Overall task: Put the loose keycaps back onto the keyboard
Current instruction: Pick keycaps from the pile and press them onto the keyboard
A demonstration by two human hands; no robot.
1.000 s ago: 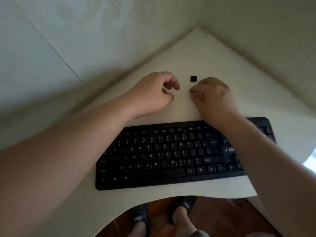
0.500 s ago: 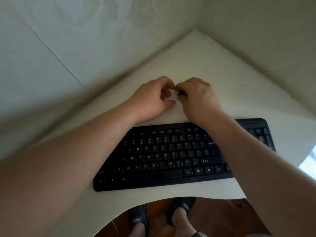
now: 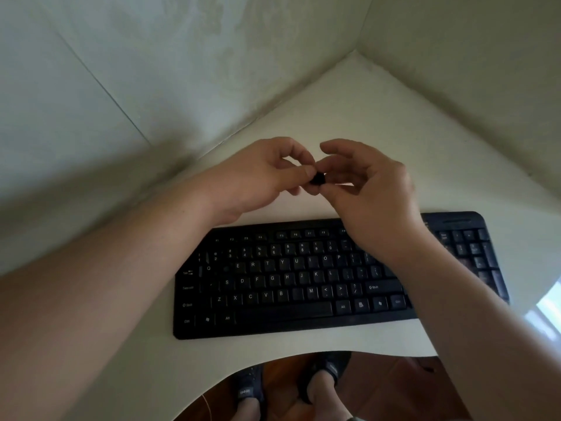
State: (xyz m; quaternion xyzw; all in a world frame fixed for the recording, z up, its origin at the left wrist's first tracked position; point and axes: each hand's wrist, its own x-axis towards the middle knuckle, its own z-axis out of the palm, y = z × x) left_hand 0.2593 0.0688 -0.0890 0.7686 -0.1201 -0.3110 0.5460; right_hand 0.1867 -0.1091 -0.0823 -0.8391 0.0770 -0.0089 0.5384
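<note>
A small black keycap (image 3: 318,178) is held in the air above the white desk, just behind the keyboard. My left hand (image 3: 258,174) pinches it from the left with thumb and forefinger. My right hand (image 3: 373,189) pinches it from the right, its other fingers spread above. The black keyboard (image 3: 291,284) lies flat near the desk's front edge; my right wrist hides part of its right half. Some slots in the letter rows look dark and unlabelled, though blur keeps me from telling which are bare.
The white corner desk (image 3: 394,123) runs back to where two pale walls meet. Its curved front edge (image 3: 273,360) cuts in toward me, and my feet in dark sandals (image 3: 328,372) stand on the wooden floor below.
My right hand picked the loose keycap up off the desk and brought it leftward. Both hands then rose and met, and now both pinch the keycap between them.
</note>
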